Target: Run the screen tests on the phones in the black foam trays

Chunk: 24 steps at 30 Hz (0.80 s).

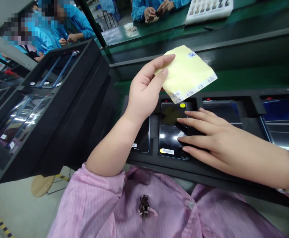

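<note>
My left hand (146, 86) pinches the left edge of a yellow sticker sheet (186, 72) between thumb and fingers, above the foam tray. Small white labels with handwriting run along the sheet's lower edge, and one sits near its top corner. With fingers spread, my right hand (209, 135) rests its fingertips on the right side of a dark phone (170, 129). That phone lies in a tray slot and bears a yellow round dot near its top, a white label at the bottom and a small pale sticker beside my fingertips. Left of it another phone (143, 135) is partly hidden by my left arm.
More phones, including one at the right (283, 122), lie in the black foam tray (154, 158). Stacked black trays (89, 99) with phones stand at left. Across the green bench, a co-worker's hands (158, 11) work near a white parts tray (209, 15). A stool (42, 185) stands below.
</note>
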Each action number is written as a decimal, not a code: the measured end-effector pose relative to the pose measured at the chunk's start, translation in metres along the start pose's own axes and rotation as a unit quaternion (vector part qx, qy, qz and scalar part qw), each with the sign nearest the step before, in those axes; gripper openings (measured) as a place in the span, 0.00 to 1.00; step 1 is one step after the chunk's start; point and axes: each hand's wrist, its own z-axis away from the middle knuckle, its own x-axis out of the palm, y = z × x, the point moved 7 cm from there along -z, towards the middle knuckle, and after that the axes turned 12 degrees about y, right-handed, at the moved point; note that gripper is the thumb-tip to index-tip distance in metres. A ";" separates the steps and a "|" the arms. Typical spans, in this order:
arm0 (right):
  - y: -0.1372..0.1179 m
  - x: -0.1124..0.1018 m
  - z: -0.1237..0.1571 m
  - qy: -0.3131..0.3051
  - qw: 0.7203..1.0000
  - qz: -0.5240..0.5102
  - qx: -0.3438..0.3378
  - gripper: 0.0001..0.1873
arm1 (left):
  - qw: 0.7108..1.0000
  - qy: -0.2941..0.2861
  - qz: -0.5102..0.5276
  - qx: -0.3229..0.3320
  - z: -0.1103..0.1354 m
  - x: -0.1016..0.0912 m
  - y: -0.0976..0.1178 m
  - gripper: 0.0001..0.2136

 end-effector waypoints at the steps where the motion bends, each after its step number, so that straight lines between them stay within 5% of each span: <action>1: 0.000 0.000 0.001 -0.001 1.000 0.003 -0.001 0.19 | 1.000 0.000 -0.003 0.007 0.000 0.000 0.001 0.20; 4: -0.001 -0.003 0.003 0.012 1.000 0.008 0.011 0.21 | 1.000 0.002 0.004 0.004 -0.002 -0.001 0.000 0.20; 9: 0.000 0.006 0.006 0.020 0.998 0.043 0.050 0.41 | 1.000 -0.001 0.015 -0.004 -0.003 -0.003 0.002 0.19; 15: -0.008 0.006 -0.007 0.025 0.999 -0.045 -0.012 0.15 | 1.000 -0.005 0.021 -0.009 -0.001 -0.001 0.005 0.15; 24: 0.003 -0.018 -0.008 0.092 0.978 -0.177 0.059 0.10 | 0.999 0.016 0.043 -0.018 -0.001 -0.003 -0.009 0.12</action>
